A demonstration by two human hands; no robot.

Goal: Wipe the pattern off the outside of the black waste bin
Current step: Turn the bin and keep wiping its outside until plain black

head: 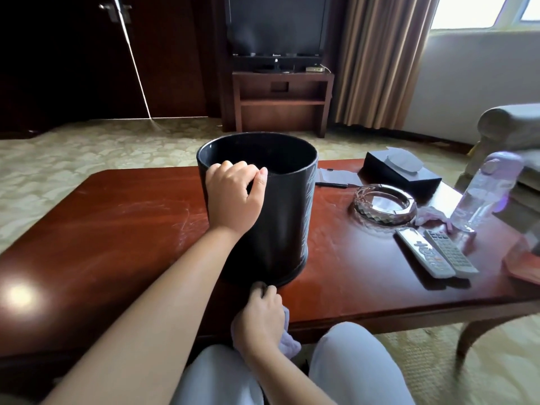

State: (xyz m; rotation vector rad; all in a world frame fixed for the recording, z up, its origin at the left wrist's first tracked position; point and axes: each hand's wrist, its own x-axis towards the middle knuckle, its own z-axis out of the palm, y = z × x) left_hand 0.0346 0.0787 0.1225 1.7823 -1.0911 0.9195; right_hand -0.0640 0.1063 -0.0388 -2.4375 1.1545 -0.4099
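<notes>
- The left hand (233,194) gripped the near rim of the black waste bin (280,217), fingers curled over the lip into the bin and the thumb hooked on the outside wall.
- The right hand (260,314) lay low at the near edge of the table (102,229), fingers closed around a pale purple cloth (287,343), with the fingertips touching the foot of the bin.
- The bin stood upright near the middle of the table, its long axis vertical and its open mouth facing up; what showed of the inside was dark, and I could not tell whether anything lay in it.
- A pale scratchy pattern (310,200) showed on the right side of the bin's outer wall.
- Right of the bin sat a cut-glass ashtray (384,204), with nothing visible in its hollow.
- Behind the ashtray lay a black tissue box (403,173) with a tissue sticking from its top slot.
- Two remote controls (435,252) lay side by side in front of the ashtray.
- Farthest right stood a clear water bottle (488,191) with a purple lid, upright near the table's edge; its fill could not be told.
</notes>
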